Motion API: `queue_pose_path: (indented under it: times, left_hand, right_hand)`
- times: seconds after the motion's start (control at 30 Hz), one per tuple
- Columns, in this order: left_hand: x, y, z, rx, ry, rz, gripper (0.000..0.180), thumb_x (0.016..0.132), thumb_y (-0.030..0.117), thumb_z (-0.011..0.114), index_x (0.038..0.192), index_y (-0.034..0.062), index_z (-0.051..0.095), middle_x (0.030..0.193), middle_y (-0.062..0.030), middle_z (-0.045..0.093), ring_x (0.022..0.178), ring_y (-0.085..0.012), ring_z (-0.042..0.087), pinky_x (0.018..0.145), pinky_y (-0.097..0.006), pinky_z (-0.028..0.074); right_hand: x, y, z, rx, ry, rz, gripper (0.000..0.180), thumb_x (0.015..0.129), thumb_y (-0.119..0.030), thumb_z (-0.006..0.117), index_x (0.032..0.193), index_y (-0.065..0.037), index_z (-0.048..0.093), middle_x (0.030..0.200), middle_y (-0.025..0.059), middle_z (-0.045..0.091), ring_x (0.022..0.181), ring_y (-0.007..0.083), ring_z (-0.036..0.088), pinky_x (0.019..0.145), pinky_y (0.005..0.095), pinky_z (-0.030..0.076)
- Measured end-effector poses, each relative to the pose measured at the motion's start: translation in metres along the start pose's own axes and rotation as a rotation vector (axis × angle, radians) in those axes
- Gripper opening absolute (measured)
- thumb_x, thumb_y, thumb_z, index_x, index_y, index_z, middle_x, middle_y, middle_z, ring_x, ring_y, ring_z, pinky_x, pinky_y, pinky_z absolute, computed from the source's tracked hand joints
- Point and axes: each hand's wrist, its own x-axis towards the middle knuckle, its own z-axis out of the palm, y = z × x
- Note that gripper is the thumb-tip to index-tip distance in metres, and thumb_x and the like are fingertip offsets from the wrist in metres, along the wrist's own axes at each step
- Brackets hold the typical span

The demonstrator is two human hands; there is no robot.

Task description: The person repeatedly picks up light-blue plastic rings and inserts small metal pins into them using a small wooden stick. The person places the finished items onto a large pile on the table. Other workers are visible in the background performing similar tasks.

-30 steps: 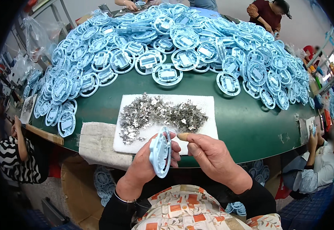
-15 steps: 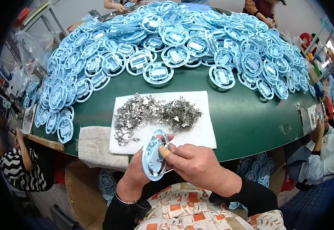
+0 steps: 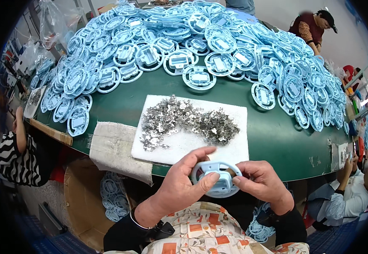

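Held between both hands, just off the near edge of the green table: one round light-blue plastic frame, ring-shaped with a blocky centre, face turned up toward the camera. Clamped on its left rim by the left hand, thumb stretched over the top of the ring, forefinger curled under against the lower edge. Pinched on its right rim by the right hand, fingertips pressed to the ring beside a small brown patch at the rim. Both hands closed on that same frame, touching it from opposite sides.

Just beyond the grip, lying on the table: a white foam sheet, bearing a heap of small silvery metal clips, spread wider toward the left of the hold. Left of the grip and near it, draped over the table edge: a folded white cloth. Well beyond the grip, across the far half of the table: a great pile of matching blue frames, overlapping, some flat and some tilted. Below the grip to the left, under the table: a cardboard box with more blue frames inside. Far off to the right beyond the pile: another person bent over the table.
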Motion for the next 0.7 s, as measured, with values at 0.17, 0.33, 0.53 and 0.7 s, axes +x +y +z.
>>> queue_pose_path:
  times: [0.17, 0.33, 0.53, 0.7]
  left_hand:
    - [-0.014, -0.002, -0.020, -0.213, 0.014, -0.092, 0.040, 0.102, 0.020, 0.065, 0.133, -0.0032, 0.055, 0.114, -0.0071, 0.068, 0.101, -0.0087, 0.064, 0.089, -0.026, 0.053]
    - [-0.035, -0.018, -0.042, -0.287, 0.048, -0.189, 0.039, 0.101, 0.018, 0.066, 0.131, -0.0045, 0.057, 0.116, -0.0085, 0.069, 0.103, -0.0098, 0.065, 0.089, -0.027, 0.054]
    - [-0.043, -0.020, -0.060, -0.283, 0.058, -0.208, 0.040, 0.100, 0.016, 0.066, 0.134, -0.0045, 0.057, 0.115, -0.0080, 0.069, 0.099, -0.0090, 0.066, 0.087, -0.026, 0.054]
    - [-0.041, -0.020, -0.064, -0.261, 0.164, -0.096, 0.036, 0.102, 0.017, 0.063, 0.132, -0.0023, 0.057, 0.109, -0.0059, 0.070, 0.097, -0.0067, 0.064, 0.085, -0.024, 0.054]
  right_hand:
    - [0.035, -0.016, 0.014, -0.155, 0.009, 0.065, 0.022, 0.096, -0.012, 0.070, 0.113, 0.002, 0.072, 0.081, 0.0052, 0.070, 0.070, 0.0056, 0.059, 0.063, 0.0254, 0.050]
    - [0.103, -0.006, 0.053, -0.533, 0.029, -0.241, 0.017, 0.091, -0.012, 0.073, 0.105, -0.005, 0.074, 0.091, 0.0146, 0.071, 0.078, 0.0320, 0.070, 0.069, 0.0383, 0.056]
    - [0.137, 0.006, 0.080, -0.705, -0.004, -0.281, 0.017, 0.088, -0.015, 0.071, 0.103, -0.007, 0.072, 0.088, 0.0143, 0.068, 0.079, 0.0353, 0.069, 0.070, 0.0436, 0.055]
    - [0.137, -0.003, 0.071, -0.663, -0.019, -0.216, 0.013, 0.088, -0.015, 0.071, 0.094, -0.003, 0.070, 0.084, 0.0147, 0.068, 0.075, 0.0345, 0.069, 0.067, 0.0421, 0.055]
